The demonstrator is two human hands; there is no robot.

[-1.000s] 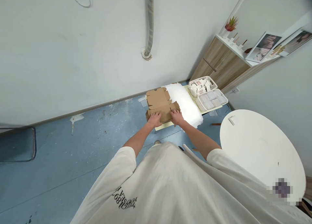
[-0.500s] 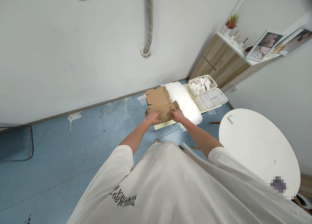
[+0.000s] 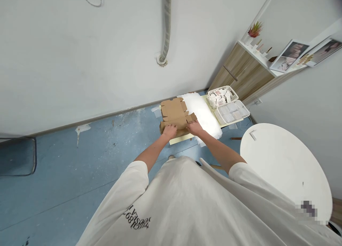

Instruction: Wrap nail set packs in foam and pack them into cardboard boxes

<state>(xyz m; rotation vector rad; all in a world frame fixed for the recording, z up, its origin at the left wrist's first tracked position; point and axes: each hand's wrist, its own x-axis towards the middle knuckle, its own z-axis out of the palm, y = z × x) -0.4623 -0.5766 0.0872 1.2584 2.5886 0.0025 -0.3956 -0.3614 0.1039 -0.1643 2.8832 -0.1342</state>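
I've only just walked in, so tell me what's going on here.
A person has both hands on a brown cardboard box, the left hand at its near side and the right hand by its right corner. The box is partly folded, its far panel open. To its right lies white sheeting, and beyond that are two filled white baskets.

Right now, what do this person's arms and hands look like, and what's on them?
White short sleeves end around the elbows, part of a loose white shirt with black lettering. Left hand and right hand are human, without gloves.
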